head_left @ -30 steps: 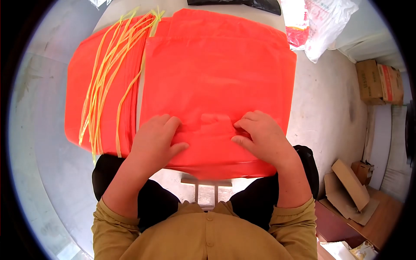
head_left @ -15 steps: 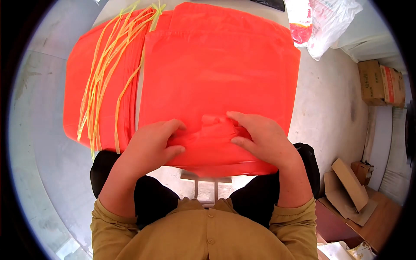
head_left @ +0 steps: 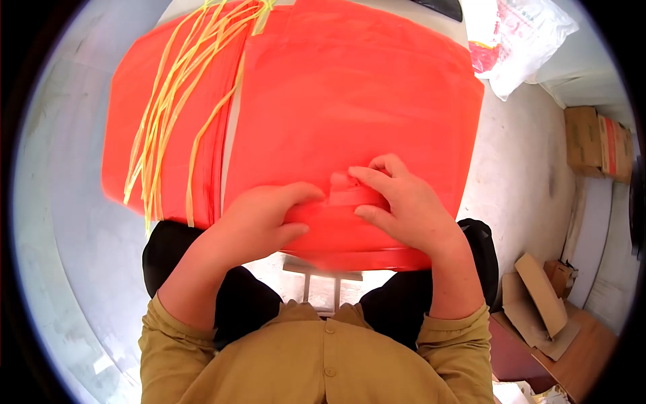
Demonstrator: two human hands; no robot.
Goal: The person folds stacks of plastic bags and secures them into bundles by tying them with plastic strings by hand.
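Note:
A stack of flat red plastic bags (head_left: 363, 101) lies before me, its near edge hanging over toward my lap. Close to that edge, a small folded or bunched piece of red plastic (head_left: 350, 195) sticks up between my hands. My left hand (head_left: 272, 219) rests on the bags just left of this fold, thumb and fingers apart. On the right side, my right hand (head_left: 397, 198) has a fingertip at the top of the fold and its thumb lower down, spread apart. Fingers of both hands are partly hidden underneath.
At left is a second red plastic stack (head_left: 182, 128), with yellow plastic strips (head_left: 158, 128) draped over it. White plastic bags (head_left: 531, 47) are at the far right. Cardboard boxes (head_left: 584, 140) stand along the right wall, and an opened carton (head_left: 538, 303) sits lower right.
My left hand has moved right, closer to the fold. My right hand's fingers have lifted and spread at the fold. The whole view has shifted slightly.

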